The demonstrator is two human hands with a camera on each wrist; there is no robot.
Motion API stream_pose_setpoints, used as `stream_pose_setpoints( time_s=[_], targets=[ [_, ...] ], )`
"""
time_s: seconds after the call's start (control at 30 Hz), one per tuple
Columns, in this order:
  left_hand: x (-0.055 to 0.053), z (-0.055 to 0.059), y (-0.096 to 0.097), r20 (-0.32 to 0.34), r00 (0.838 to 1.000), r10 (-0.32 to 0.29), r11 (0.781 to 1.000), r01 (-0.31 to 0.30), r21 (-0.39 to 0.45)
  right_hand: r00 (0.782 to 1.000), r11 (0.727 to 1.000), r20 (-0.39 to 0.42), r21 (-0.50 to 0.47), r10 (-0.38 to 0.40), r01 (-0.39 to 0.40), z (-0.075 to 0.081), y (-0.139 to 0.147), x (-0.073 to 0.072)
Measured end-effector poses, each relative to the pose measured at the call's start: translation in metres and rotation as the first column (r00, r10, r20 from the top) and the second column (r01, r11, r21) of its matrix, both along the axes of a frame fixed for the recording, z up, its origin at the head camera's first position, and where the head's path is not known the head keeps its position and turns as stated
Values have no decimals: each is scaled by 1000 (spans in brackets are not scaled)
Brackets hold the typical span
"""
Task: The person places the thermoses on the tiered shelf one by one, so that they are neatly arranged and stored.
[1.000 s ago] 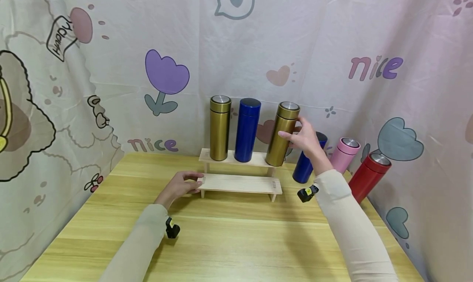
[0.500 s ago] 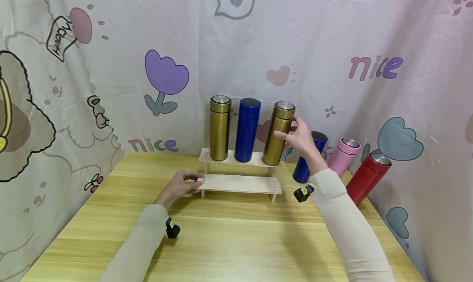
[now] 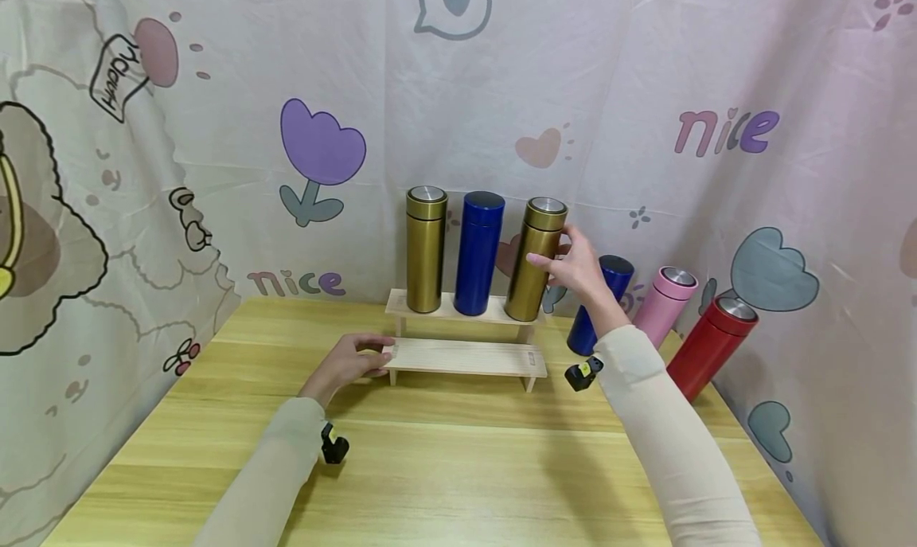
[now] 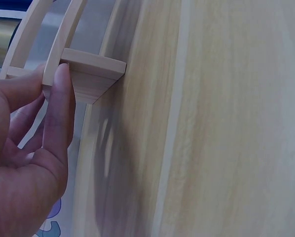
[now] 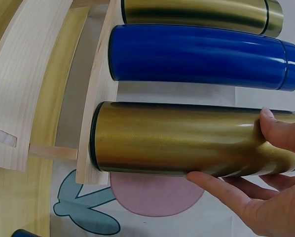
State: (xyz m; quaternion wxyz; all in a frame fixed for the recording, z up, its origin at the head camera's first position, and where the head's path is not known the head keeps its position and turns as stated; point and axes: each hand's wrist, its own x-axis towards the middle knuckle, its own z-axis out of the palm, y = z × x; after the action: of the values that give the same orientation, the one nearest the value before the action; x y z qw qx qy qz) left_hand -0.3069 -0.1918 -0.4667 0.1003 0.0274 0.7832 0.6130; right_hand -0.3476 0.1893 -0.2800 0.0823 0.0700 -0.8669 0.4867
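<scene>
My right hand [image 3: 579,270] grips a gold thermos bottle [image 5: 187,138] with thumb and fingers around its upper part. That bottle stands at the right end of the upper step of a two-tier wooden rack [image 3: 466,357]. To its left on the same step are a blue thermos bottle [image 3: 479,252] and another gold thermos bottle [image 3: 426,252]. My left hand [image 3: 349,364] pinches the left end of the lower step; in the left wrist view its thumb and index finger hold the board's edge. Nothing stands on the lower step.
Right of the rack stand a second blue thermos bottle [image 3: 583,328], partly behind my right arm, a pink one [image 3: 665,304] and a red one [image 3: 712,348]. They are on the wooden table [image 3: 444,475]. A patterned curtain [image 3: 458,109] hangs behind.
My right hand and the gold bottle have shifted left along the upper step, closer to the blue bottle, and the bottle leans less. My left hand has stayed in place on the rack.
</scene>
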Motion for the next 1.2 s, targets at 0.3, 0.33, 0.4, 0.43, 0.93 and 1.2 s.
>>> stream_pose_setpoints(
  time_s=[0.3, 0.33, 0.4, 0.43, 0.93, 1.2],
  targets=[
    [-2, -2, -1, -9, 1000, -6, 1000, 6, 20, 1000, 1000, -6, 11, -7, 7, 1, -4, -1],
    [-2, -2, -1, -10, 1000, -5, 1000, 5, 25, 1000, 1000, -6, 12, -6, 6, 1, -4, -1],
    [-3, -2, -2, -10, 1000, -2, 1000, 2, 31, 1000, 1000, -8, 14, -6, 6, 1, -4, -1],
    [-3, -2, -2, -11, 1000, -2, 999, 2, 32, 1000, 1000, -9, 16, -5, 5, 1, -4, -2],
    [-4, -4, -2, -15, 1000, -9, 1000, 9, 30, 1000, 1000, -6, 4, -16, 16, -2, -6, -1],
    [-4, -5, -1, -20, 1000, -4, 1000, 5, 28, 1000, 1000, -8, 15, -5, 5, -4, -5, -2]
  ],
)
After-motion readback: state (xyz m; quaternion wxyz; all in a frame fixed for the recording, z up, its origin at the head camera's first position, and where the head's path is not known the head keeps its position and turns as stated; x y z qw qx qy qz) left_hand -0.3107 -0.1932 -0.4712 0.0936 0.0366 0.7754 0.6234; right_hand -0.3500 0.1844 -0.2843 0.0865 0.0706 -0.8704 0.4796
